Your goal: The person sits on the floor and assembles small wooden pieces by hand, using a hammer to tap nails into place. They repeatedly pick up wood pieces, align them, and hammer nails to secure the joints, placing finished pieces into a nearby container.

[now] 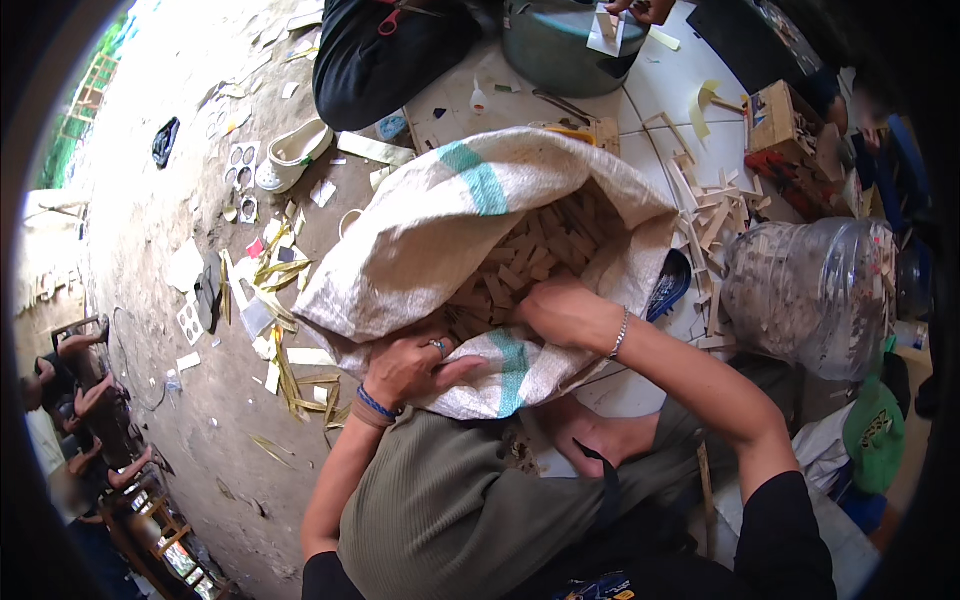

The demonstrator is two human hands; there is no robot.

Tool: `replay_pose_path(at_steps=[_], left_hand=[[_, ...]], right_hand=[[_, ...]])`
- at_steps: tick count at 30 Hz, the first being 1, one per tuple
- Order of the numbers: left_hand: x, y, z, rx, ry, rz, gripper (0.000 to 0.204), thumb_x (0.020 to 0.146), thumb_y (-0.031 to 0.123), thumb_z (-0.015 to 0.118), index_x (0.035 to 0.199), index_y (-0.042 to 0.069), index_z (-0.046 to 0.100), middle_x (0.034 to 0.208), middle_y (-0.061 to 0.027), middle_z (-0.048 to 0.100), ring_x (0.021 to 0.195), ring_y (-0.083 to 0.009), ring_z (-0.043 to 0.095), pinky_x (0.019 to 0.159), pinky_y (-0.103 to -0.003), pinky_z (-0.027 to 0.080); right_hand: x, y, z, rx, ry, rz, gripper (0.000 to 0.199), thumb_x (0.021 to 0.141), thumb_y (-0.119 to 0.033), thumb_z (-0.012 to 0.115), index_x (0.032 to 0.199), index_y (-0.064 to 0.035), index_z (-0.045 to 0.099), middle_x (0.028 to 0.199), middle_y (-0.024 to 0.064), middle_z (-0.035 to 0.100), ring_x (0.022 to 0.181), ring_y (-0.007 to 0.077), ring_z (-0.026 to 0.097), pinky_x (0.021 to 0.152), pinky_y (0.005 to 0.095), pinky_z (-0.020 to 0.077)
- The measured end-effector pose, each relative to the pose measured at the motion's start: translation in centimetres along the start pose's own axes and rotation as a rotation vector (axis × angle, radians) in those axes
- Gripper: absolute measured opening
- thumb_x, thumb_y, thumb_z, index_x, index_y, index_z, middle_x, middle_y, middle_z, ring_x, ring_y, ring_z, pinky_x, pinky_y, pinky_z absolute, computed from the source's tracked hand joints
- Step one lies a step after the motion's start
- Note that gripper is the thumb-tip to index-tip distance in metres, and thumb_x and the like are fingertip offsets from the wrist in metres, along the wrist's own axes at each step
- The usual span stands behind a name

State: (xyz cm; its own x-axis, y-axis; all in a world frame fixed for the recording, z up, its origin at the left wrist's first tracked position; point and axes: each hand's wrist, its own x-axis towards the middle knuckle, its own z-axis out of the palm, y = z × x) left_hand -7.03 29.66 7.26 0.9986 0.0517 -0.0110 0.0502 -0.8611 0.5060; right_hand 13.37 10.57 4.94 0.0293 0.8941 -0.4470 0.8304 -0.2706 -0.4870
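A white woven sack (400, 260) with green stripes lies wide-mouthed before my lap. Many small flat wooden pieces (545, 245) fill its inside. My left hand (405, 368), with a ring and bracelets at the wrist, grips the sack's near rim on the left, thumb outside and fingertips hidden over the edge. Reaching in over the near right rim, my right hand (552, 308) is down among the wooden pieces. Its fingers are mostly hidden, so what they hold cannot be made out. A thin bracelet circles that wrist.
Wooden strips (720, 215) lie in a heap right of the sack, beside a large clear plastic container (800, 290) of scraps. A cardboard box (785, 130) stands behind. Another person's hand (650, 10) holds a white card over a dark tub (560, 50). A pale clog (293, 155) and scraps litter the left ground.
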Motion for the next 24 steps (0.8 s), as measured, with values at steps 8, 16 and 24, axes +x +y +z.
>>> replay_pose_path(at_steps=[8,16,24], left_hand=[[11.8,5.5,-6.2,0.228,0.395,0.662,0.033,0.074,0.041,0.094,0.074,0.019,0.07,0.065,0.0079,0.053,0.064,-0.0137,0.055,0.063,-0.034,0.043],[10.1,4.4,-6.2,0.354,0.363,0.601,0.04,0.079,0.031,0.092,0.066,0.017,0.057,0.063,0.0063,0.052,0.059,-0.0136,0.058,0.059,-0.031,0.048],[5.4,2.0,-3.8,0.273,0.153,0.29,0.04,0.085,0.024,0.086,0.06,0.015,0.056,0.061,0.0009,0.058,0.056,-0.019,0.059,0.049,-0.035,0.048]], right_hand=[[-2.9,3.1,-2.8,0.457,0.054,-0.054,0.03,0.089,-0.014,0.066,0.116,-0.0047,0.074,0.102,0.0249,0.074,0.101,0.0447,0.069,0.088,0.0492,0.0543],[-3.1,4.0,1.8,0.358,0.349,0.295,0.021,0.087,-0.011,0.062,0.096,0.0049,0.073,0.092,0.029,0.072,0.093,0.0449,0.072,0.081,0.0503,0.0572],[5.6,1.8,1.8,0.164,0.623,0.292,0.025,0.091,-0.025,0.066,0.102,-0.0057,0.077,0.093,0.018,0.075,0.088,0.037,0.075,0.074,0.047,0.059]])
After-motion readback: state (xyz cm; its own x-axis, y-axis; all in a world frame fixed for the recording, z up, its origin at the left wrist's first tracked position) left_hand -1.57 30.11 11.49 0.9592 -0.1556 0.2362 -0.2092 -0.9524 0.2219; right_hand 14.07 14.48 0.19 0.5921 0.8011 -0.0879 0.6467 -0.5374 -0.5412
